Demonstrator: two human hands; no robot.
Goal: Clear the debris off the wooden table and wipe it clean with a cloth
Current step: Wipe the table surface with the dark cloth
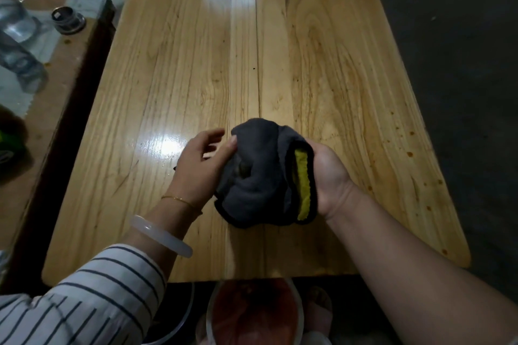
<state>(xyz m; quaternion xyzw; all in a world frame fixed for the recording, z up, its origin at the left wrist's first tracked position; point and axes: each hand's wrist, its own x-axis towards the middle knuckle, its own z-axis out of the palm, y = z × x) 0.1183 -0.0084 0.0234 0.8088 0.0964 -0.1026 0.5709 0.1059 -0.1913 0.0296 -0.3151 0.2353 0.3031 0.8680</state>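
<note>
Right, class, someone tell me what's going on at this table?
A person holds a bunched dark grey cloth with a yellow inner face over the light wooden table. The right hand cups it from the side; the left hand touches its left edge with the thumb. Small orange-brown spots dot the table's right side, so wiping isn't finished.

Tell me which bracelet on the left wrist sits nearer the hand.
The thin gold chain sits nearer the left hand, right at the wrist; the thick white bangle lies farther up the forearm, beside the striped sleeve.
</note>
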